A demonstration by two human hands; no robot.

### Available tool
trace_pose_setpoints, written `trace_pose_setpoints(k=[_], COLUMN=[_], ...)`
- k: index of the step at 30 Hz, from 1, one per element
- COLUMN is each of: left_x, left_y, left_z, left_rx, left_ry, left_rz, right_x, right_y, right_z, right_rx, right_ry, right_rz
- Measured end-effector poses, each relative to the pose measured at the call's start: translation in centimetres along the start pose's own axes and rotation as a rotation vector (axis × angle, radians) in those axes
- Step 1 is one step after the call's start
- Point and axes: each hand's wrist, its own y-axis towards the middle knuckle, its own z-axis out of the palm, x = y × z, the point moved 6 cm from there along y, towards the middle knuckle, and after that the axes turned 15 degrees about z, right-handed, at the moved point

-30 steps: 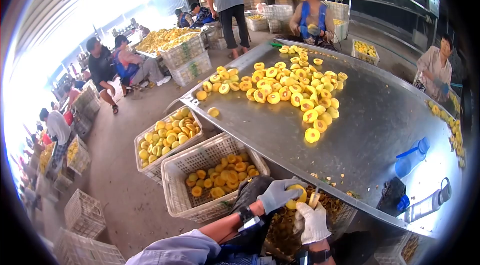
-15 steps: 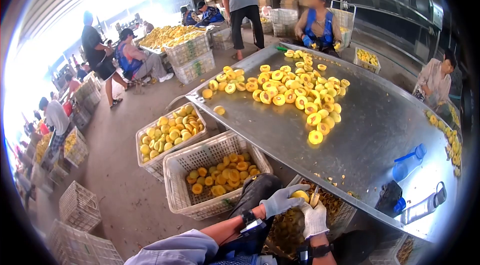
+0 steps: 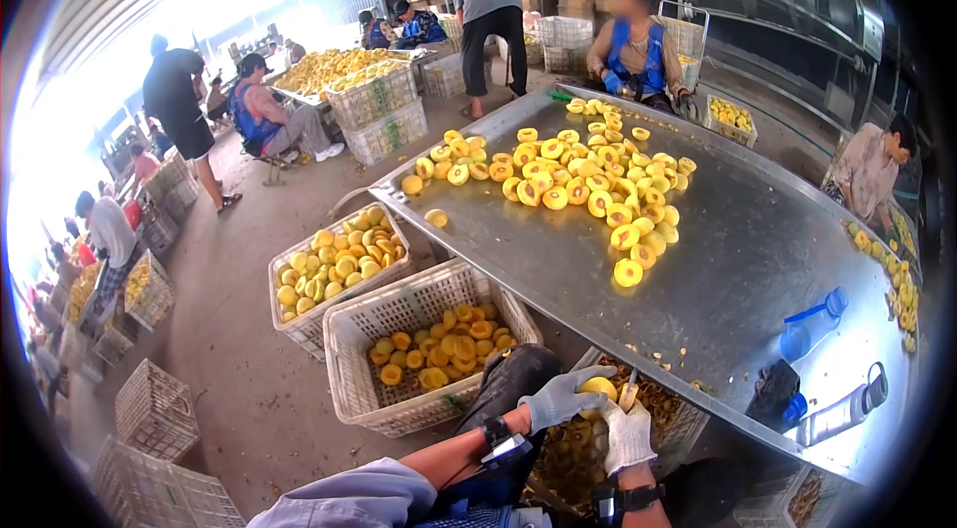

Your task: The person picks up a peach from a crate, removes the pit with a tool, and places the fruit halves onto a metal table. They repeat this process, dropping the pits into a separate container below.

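In a grey glove, my left hand (image 3: 558, 400) is closed around a yellow peach half (image 3: 599, 388). Right beside it, my right hand (image 3: 628, 438) wears a white knitted glove and grips a small pitting knife (image 3: 628, 394) with a pale handle, its thin metal end pointing up near the fruit. Both hands are over a crate (image 3: 683, 433) of brownish pits and scraps between my knees. Left of my knee stands a white plastic crate (image 3: 349, 383) with orange-yellow peach halves (image 3: 451, 349) in it.
Peach halves (image 3: 598, 174) are heaped on the metal table (image 3: 743, 229). A blue bottle (image 3: 814, 326), a dark bag (image 3: 775, 393) and a clear flask (image 3: 847, 410) stand near its right edge. Another full crate (image 3: 339, 264) is at left. Co-workers sit across the table (image 3: 638, 54) and at right (image 3: 867, 169).
My hands, the peach half and the knife stay almost in place. At far left, a standing person has turned away; the co-worker at right leans lower over the table edge.
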Motion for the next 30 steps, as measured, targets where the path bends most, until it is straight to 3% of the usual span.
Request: trace_pose_setpoints(k=[3, 6, 21, 30], left_x=[0.8, 0.4, 1.7, 1.5], left_y=[0.0, 0.0, -0.1, 0.0], left_z=[0.1, 0.0, 0.1, 0.1], left_rx=[0.003, -0.013, -0.011, -0.005], left_ry=[-0.026, -0.024, -0.015, -0.007], left_rz=[-0.084, -0.012, -0.081, -0.029], right_x=[0.1, 0.3, -0.2, -0.7], right_y=[-0.4, -0.8, -0.5, 0.5], right_z=[0.1, 0.2, -0.1, -0.1], right_rx=[-0.014, -0.019, -0.003, 0.005], right_ry=[0.01, 0.001, 0.009, -0.055], right_rz=[0.049, 0.087, 0.137, 0.056])
